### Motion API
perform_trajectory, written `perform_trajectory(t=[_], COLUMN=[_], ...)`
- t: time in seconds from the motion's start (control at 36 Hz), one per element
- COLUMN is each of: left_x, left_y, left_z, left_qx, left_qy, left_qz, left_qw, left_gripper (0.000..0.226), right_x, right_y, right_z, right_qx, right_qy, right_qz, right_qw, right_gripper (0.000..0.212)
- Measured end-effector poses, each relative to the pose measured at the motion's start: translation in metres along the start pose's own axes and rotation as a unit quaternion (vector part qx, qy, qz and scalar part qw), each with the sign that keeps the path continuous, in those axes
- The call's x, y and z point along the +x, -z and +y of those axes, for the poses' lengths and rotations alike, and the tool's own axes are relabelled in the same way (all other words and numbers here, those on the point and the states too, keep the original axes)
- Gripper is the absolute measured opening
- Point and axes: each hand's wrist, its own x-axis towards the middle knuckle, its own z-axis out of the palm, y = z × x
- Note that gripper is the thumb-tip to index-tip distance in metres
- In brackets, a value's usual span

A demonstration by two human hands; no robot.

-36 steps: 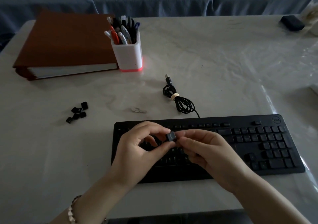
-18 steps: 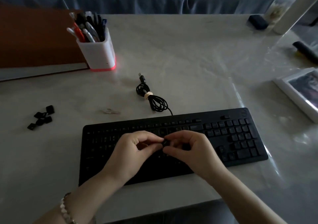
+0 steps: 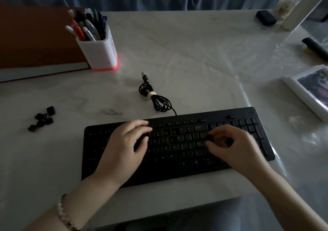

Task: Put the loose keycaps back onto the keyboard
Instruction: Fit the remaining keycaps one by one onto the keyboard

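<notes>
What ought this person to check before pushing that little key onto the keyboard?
1. Keycap pinched in the right hand: ok.
2. Keycap turned the right way up: cannot tell, too dark and blurred.
3. Open slot on the keyboard right beneath it: cannot tell.
4. Left hand over the keyboard's left half, apart from the keycap: ok.
5. More loose keycaps lying on the table left of the keyboard: ok.
</notes>
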Motion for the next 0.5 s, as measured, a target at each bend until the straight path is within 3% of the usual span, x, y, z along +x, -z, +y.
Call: perform_trajectory(t=[0.22,0.5], left_x=[-0.002,-0.011], left_y=[0.000,0.007], left_z=[-0.021,-0.041], left_qx=[0.121,0.139], left_qy=[0.069,0.055], left_qz=[-0.039,-0.026], left_qw=[0.989,0.988], left_gripper=[0.058,0.057], right_x=[0.010,0.011], right_y=[0.015,-0.028], right_z=[0.007,-0.017], right_qx=[-0.002,-0.033], right_qy=[0.017,0.082], right_qz=[0.048,-0.078], right_qw=[0.999,0.993], right_gripper=[0.023,0.021])
